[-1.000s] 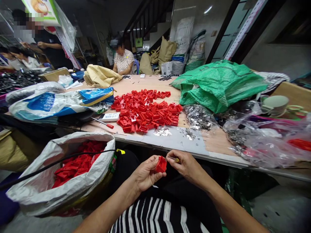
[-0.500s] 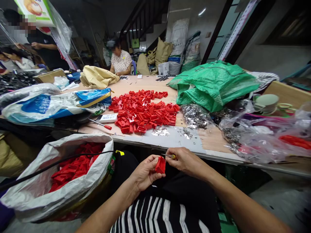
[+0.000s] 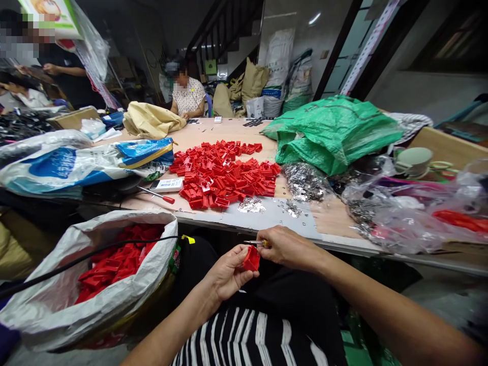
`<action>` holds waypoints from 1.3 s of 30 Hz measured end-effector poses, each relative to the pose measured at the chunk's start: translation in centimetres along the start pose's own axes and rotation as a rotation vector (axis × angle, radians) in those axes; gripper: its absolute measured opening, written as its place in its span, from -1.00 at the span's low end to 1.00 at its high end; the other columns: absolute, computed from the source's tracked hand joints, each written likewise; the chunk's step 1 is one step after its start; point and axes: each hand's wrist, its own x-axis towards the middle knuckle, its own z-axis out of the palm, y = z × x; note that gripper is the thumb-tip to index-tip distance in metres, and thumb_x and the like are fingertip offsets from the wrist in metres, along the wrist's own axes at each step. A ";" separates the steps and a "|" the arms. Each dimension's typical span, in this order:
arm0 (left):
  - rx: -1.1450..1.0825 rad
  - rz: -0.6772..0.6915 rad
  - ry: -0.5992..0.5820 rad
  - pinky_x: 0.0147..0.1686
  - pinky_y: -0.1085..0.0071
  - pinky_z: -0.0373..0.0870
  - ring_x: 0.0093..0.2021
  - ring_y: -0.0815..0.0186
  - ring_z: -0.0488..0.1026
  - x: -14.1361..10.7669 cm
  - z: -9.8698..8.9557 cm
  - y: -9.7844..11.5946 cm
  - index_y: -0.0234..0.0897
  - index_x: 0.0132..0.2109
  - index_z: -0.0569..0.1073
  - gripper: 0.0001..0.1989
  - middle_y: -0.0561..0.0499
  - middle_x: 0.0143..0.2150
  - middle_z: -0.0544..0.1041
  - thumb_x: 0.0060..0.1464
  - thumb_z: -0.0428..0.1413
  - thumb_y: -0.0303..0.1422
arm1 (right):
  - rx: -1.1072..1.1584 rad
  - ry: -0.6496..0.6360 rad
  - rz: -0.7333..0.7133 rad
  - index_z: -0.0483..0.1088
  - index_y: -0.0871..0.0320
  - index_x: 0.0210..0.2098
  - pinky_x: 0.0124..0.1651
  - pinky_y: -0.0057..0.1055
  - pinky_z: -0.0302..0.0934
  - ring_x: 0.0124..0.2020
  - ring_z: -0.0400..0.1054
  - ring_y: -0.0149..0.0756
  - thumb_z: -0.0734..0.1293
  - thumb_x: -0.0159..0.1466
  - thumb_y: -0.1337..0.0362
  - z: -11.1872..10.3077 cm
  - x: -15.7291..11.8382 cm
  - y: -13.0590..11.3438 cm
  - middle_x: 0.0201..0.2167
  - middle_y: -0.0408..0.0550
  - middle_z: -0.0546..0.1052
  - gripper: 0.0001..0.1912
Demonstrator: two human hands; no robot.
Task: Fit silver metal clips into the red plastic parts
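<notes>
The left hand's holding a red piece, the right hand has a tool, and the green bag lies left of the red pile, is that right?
No, the head view shows the green bag right of the red pile, not left. The left hand does hold a red piece and the right hand a tool.

Two bare forearms reach in from lower corners, angled inward. Left forearm (image 3: 177, 317) slants up and right; left hand (image 3: 229, 272) turned partly palm-up, thumb and fingertips pinched, lower fingers curled. Right forearm (image 3: 373, 295) slants up and left; right hand (image 3: 285, 247) slightly higher, back of hand showing, fingers folded into grip. Hands close together, fingertips facing each other.
</notes>
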 end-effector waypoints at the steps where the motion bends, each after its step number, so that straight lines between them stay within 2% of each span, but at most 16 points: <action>1: -0.006 -0.005 -0.004 -0.61 0.67 0.46 -0.54 0.39 0.56 0.0 0.0 0.0 -0.34 -0.14 0.40 -0.73 0.03 -0.37 0.51 0.01 0.24 -0.37 | -0.016 -0.007 0.006 0.47 0.15 -0.38 -0.46 -0.49 0.01 -0.44 0.37 -0.29 0.27 0.14 0.32 0.0 0.1 -0.1 -0.45 -0.02 0.55 -0.86; 6: -0.040 -0.032 -0.008 -0.61 0.67 0.46 -0.56 0.40 0.55 0.1 -0.3 -0.2 -0.33 -0.15 0.39 -0.72 0.04 -0.38 0.52 0.00 0.25 -0.37 | -0.070 -0.021 -0.006 0.47 0.15 -0.36 -0.45 -0.48 0.00 -0.40 0.38 -0.25 0.26 0.12 0.34 0.3 0.2 -0.5 -0.44 0.01 0.55 -0.85; 11: -0.022 -0.032 0.001 -0.61 0.67 0.45 -0.56 0.38 0.55 0.0 -0.2 -0.2 -0.33 -0.14 0.39 -0.73 0.03 -0.39 0.51 0.01 0.24 -0.38 | -0.036 0.001 -0.016 0.44 0.16 -0.41 -0.47 -0.49 -0.02 -0.47 0.34 -0.31 0.25 0.12 0.35 0.6 0.1 -0.2 -0.48 -0.03 0.53 -0.88; 23: -0.114 -0.057 0.034 -0.58 0.68 0.43 -0.51 0.40 0.55 0.0 -0.4 0.0 -0.32 -0.15 0.40 -0.84 -0.02 -0.37 0.52 0.11 0.15 -0.41 | 0.290 0.139 -0.001 0.39 0.16 -0.44 -0.42 -0.52 0.06 -0.49 0.25 -0.40 0.21 0.17 0.30 3.1 0.3 1.1 -0.53 -0.17 0.45 -0.86; 32: -0.069 0.009 0.023 -0.58 0.66 0.47 -0.54 0.39 0.55 0.1 -0.2 -0.4 -0.33 -0.16 0.41 -0.80 0.01 -0.37 0.51 0.07 0.19 -0.37 | 0.142 0.081 -0.020 0.39 0.16 -0.43 -0.44 -0.52 0.02 -0.49 0.28 -0.38 0.24 0.17 0.31 1.6 0.2 0.5 -0.50 -0.11 0.49 -0.88; 39: -0.087 0.016 0.017 -0.56 0.66 0.48 -0.53 0.40 0.55 0.2 -0.4 -0.6 -0.34 -0.16 0.40 -0.82 0.02 -0.37 0.50 0.09 0.17 -0.38 | -0.058 0.098 0.005 0.38 0.14 -0.42 -0.45 -0.48 -0.05 -0.44 0.33 -0.32 0.26 0.15 0.31 2.4 0.5 0.3 -0.46 -0.06 0.51 -0.93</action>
